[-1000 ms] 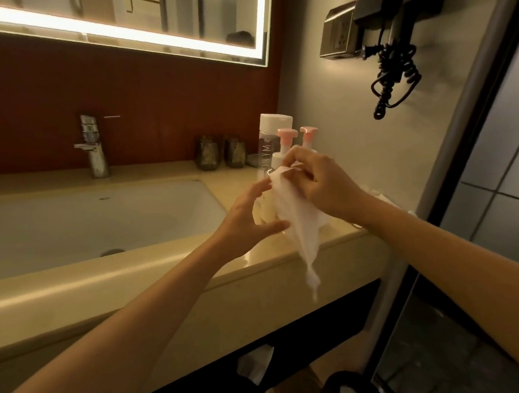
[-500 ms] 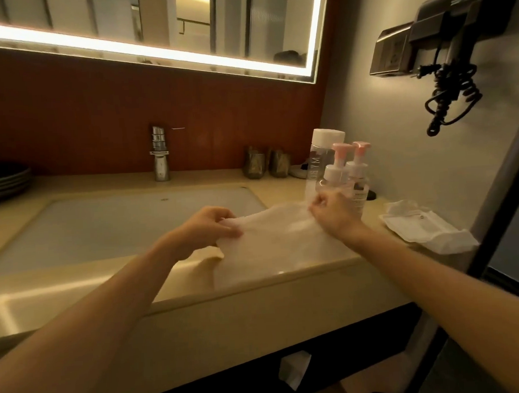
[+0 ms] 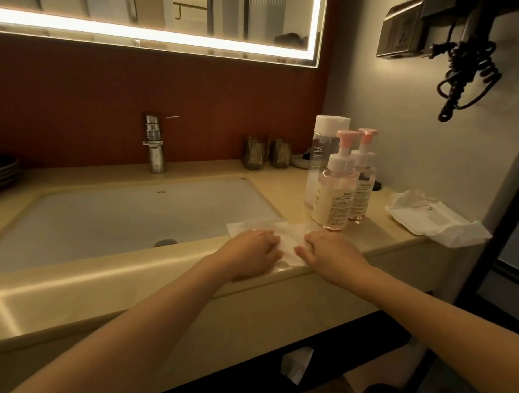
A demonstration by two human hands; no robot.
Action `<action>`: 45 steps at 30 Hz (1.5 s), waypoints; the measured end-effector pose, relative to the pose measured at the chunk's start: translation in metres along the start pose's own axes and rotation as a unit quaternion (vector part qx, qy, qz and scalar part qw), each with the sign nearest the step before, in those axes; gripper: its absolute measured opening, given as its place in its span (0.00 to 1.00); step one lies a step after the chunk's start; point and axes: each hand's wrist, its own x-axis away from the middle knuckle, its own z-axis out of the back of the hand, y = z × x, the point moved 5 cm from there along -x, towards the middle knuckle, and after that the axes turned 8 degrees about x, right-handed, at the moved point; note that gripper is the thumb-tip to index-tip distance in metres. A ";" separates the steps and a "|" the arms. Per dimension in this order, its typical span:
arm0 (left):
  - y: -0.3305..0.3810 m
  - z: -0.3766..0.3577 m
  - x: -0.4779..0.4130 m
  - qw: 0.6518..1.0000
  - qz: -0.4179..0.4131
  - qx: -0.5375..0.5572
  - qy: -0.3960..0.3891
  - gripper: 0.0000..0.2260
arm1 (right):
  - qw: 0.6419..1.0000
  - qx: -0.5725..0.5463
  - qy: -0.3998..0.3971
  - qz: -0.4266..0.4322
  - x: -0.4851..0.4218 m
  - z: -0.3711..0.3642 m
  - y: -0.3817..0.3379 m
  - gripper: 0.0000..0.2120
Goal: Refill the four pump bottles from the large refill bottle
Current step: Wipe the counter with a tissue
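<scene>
The counter (image 3: 136, 278) runs across the whole view, its front edge a pale strip close to the person, and its right end stops at a grey wall. A wide white sink (image 3: 118, 218) takes up most of the left and middle, which leaves only a narrow ledge in front of it and an open patch of counter to its right. A lit mirror (image 3: 213, 18) hangs above on the red back wall. A hair dryer (image 3: 459, 20) with a coiled cord (image 3: 462, 74) is mounted high on the right wall, well above the bottles. The large refill bottle (image 3: 321, 145) stands upright with its white cap on, at the sink's right rear corner. The front pump bottle (image 3: 336, 198) stands just before it and the rear pump bottle (image 3: 363, 191) just beside that one, both with pink pump heads. A white packet (image 3: 427, 217) lies right of them and overhangs the counter's edge. A thin white tissue (image 3: 287, 234) is spread flat at the sink's front right corner, near the front pump bottle's base. The left hand (image 3: 249, 254) and the right hand (image 3: 330, 249) lie on it side by side, knuckles up and fingers bent down onto it. The right thumb points toward the left hand. Whether they pinch the tissue or only press it cannot be told. A faucet (image 3: 155, 147) and two dark glasses (image 3: 253, 156) stand along the back.
</scene>
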 end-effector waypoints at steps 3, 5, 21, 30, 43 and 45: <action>0.008 -0.005 -0.019 0.999 -0.001 0.004 -0.040 0.19 | 1.000 -0.014 -0.007 -0.017 -0.001 0.001 0.017 0.19; 0.010 -0.007 -0.028 0.998 0.004 0.013 -0.058 0.19 | 1.000 -0.021 -0.005 -0.014 -0.001 0.003 0.018 0.19; -0.015 -0.020 -0.112 0.990 0.059 0.051 -0.119 0.24 | 0.997 0.020 -0.038 -0.060 -0.057 -0.012 0.031 0.23; -0.043 -0.018 -0.154 0.988 0.075 0.065 -0.122 0.24 | 0.995 0.034 -0.064 -0.072 -0.097 -0.015 0.031 0.22; -0.071 -0.011 -0.194 0.987 0.076 0.058 -0.126 0.23 | 0.992 0.055 -0.099 -0.064 -0.158 -0.032 0.036 0.23; -0.070 -0.010 -0.193 0.988 0.077 0.052 -0.127 0.23 | 0.992 0.058 -0.099 -0.056 -0.158 -0.030 0.036 0.22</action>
